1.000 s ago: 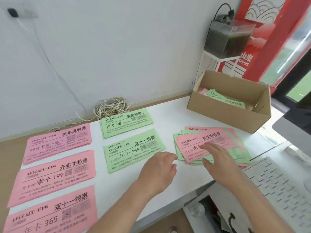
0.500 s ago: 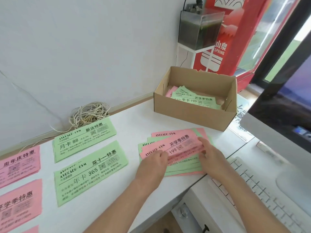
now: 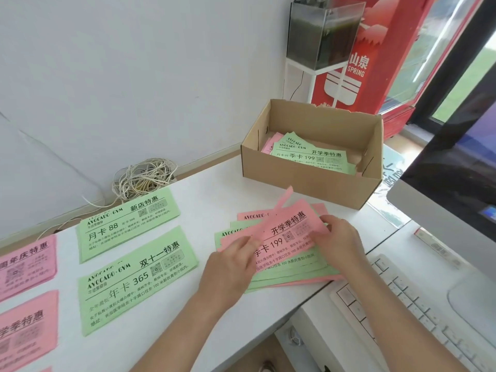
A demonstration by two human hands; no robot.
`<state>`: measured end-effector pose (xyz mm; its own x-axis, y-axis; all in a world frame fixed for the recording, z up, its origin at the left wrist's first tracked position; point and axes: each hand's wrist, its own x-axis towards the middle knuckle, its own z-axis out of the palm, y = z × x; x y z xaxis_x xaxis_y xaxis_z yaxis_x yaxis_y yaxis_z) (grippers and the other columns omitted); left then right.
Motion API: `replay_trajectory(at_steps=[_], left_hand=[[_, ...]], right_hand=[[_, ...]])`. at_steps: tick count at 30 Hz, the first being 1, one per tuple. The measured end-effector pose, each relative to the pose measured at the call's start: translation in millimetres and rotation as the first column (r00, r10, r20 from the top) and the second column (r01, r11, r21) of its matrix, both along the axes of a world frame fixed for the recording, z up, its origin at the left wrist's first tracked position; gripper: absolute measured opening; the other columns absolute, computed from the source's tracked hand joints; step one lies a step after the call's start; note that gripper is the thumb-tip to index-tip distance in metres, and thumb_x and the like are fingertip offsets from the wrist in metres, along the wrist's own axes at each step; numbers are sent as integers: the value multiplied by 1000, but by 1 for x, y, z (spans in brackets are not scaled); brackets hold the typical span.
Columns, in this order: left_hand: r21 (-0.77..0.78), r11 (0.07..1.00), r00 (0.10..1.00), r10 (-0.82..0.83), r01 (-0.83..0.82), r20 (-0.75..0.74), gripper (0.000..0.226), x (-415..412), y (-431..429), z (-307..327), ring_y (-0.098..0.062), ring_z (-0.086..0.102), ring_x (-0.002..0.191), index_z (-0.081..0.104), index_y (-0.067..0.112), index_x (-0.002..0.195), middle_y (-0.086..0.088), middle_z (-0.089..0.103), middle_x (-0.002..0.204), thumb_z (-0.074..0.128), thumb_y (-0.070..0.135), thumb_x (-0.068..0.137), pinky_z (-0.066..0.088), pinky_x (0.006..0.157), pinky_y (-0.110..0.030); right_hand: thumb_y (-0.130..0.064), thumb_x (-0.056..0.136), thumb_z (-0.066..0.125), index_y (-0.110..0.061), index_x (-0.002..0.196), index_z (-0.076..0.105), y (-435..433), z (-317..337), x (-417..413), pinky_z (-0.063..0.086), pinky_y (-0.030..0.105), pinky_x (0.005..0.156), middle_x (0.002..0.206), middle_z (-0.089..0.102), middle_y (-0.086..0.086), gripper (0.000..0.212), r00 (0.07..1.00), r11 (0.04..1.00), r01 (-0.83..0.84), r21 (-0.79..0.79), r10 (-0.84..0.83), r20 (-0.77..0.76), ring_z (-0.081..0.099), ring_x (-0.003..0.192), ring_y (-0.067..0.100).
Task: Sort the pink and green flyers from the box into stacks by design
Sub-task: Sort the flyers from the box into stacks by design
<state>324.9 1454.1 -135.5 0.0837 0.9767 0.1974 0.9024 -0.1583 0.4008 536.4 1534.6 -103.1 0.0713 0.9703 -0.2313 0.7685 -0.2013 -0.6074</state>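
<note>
Head view showed the left hand (image 3: pixel 230 267) pinching the left end of the top pink flyer (image 3: pixel 284 232), its edge curling up off the mixed pile (image 3: pixel 290 276) on the desk (image 3: pixel 214 191). The right hand (image 3: pixel 339 238) gripped the flyer's right end. The step looked like peeling one sheet free. Next, it probably needed carrying left to the matching pink stack (image 3: pixel 26 328), well apart. More flyers lay in the box (image 3: pixel 308 185).

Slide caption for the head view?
Left hand and right hand grip a pink flyer atop the mixed pile; sorted stacks left, box behind.
</note>
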Motion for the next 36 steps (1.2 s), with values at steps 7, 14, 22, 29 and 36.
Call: replay_trajectory(at_steps=[7,14,22,29,36], left_hand=[[-96,994,965,-66,43,-253,49,12,-3,4,-17,62,78,51,23,125,8,58,110,60,49,84,46,57,-28],[-77,992,995,102,-102,5,23,1,3,7,-24,64,67,61,24,113,4,70,88,52,31,93,48,56,-31],[-60,985,964,168,-159,207,63,-2,1,12,-28,60,96,13,48,145,7,52,135,40,15,98,45,78,-35],[-23,998,996,-58,57,-62,58,5,-3,2,-15,65,79,29,38,142,13,63,114,43,51,87,52,56,-28],[-83,978,969,203,-193,142,73,-1,0,8,-32,55,61,-14,48,143,-1,63,80,36,18,99,40,62,-35]], right_hand=[[-13,93,57,0,90,68,9,7,8,40,23,44,68,65,7,17,831,975,146,-168,-213,-514,53,51,12],[-4,95,53,-8,116,54,11,9,0,44,16,38,77,73,13,22,357,916,130,-379,-400,-844,69,57,17],[-12,90,61,-23,118,56,7,1,4,53,34,62,86,72,6,30,838,976,161,-146,-213,-503,66,69,20],[10,89,54,2,88,64,10,8,2,56,18,53,93,68,26,12,569,944,120,-306,-318,-758,63,61,20],[-12,96,54,-3,106,62,10,13,3,59,24,56,92,71,22,16,387,923,126,-364,-384,-838,69,66,24]])
